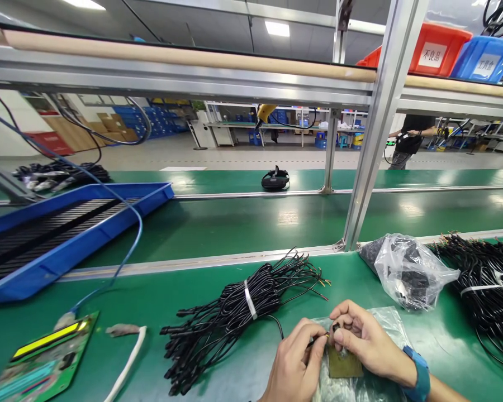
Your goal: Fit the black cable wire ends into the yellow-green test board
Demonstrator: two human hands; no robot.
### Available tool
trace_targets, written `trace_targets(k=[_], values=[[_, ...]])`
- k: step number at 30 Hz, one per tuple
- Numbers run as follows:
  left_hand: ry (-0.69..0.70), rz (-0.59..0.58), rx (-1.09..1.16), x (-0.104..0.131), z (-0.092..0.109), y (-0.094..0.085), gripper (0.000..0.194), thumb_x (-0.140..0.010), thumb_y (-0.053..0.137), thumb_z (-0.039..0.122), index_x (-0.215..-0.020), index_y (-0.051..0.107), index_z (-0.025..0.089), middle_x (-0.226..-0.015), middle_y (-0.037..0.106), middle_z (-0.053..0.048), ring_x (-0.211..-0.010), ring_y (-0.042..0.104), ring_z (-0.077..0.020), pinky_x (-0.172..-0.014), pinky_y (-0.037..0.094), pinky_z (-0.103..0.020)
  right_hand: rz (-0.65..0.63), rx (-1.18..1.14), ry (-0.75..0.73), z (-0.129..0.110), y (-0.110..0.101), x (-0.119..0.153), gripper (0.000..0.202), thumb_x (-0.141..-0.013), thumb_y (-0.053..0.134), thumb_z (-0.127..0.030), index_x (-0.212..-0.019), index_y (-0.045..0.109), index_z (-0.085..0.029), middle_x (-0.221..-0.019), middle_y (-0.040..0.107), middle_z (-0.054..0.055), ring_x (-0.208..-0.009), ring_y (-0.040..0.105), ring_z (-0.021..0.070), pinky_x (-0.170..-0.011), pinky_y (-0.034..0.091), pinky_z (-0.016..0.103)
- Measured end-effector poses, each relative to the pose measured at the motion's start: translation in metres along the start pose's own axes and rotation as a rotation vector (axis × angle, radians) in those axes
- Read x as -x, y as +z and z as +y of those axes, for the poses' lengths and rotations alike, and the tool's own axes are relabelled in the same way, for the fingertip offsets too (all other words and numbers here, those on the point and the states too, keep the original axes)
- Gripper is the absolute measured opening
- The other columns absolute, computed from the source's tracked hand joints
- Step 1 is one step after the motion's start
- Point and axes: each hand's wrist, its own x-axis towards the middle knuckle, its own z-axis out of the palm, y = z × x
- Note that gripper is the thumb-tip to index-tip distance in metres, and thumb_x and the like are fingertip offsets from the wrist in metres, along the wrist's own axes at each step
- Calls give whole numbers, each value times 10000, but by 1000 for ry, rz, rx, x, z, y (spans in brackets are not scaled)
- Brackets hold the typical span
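Note:
My left hand [295, 360] is closed, pinching the end of a black cable [314, 340] whose thin coloured wires point right. Opposite it, almost touching, my right hand [362, 341] pinches a small black part [336, 326] between thumb and fingers; its exact kind is too small to tell. Below both hands, a brownish-yellow square plate [344, 365] lies on a clear plastic bag [388, 319]. To the left rests a bundle of black cables [251, 298], bound with a white tie, with bare wire ends at the upper right and black plugs at the lower left.
A knotted clear bag of black parts [411, 271] and another cable bundle [486, 290] lie right. Left are a lit circuit board [73, 357], a white cable [129, 357] and a blue tray [151, 195]. A metal post [371, 139] rises ahead. Beyond, a person [411, 137] stands.

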Motion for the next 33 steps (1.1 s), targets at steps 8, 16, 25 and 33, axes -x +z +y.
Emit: trace_targets(k=[8,16,25,33], values=[[-21,53,35,-2,3,-1,147,-1002,543,146,-895,628,199,-788,633,-8,-689,631,-119,-626,484,-194,34,24,11,6,0,0,424,-885,792,-558,-979,674,-162,-768,608,-17,-677,537,130,-636,412,242],[-6,54,19,-2,4,-1,164,-1000,535,131,-867,608,194,-772,620,-2,-664,621,-109,-599,465,-189,12,-145,84,12,9,0,451,-846,844,-533,-961,616,-161,-678,663,-9,-594,579,120,-615,462,231],[129,22,-144,-2,2,-4,163,-1004,501,104,-916,593,206,-777,610,5,-669,624,-112,-578,420,-212,57,-102,66,14,9,2,445,-848,838,-547,-930,611,-174,-696,649,-12,-627,592,128,-621,475,233],[183,-2,-261,-3,8,-7,199,-1023,461,107,-922,601,207,-781,627,2,-674,644,-118,-570,401,-240,81,-50,53,19,8,3,399,-887,807,-518,-939,602,-179,-710,619,-24,-646,575,135,-623,449,242]])
